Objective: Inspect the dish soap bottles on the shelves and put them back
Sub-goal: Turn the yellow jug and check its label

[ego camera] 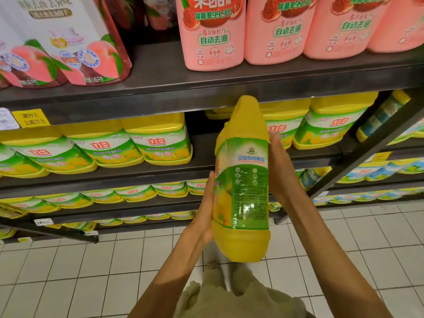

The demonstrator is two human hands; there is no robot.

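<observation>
I hold the yellow dish soap bottle (243, 180) upright between both palms, left hand (204, 207) and right hand (278, 166) flat-fingered against its sides; its cap points up toward the gap (199, 125) in the yellow row, slightly left, nearer my left grip.
</observation>
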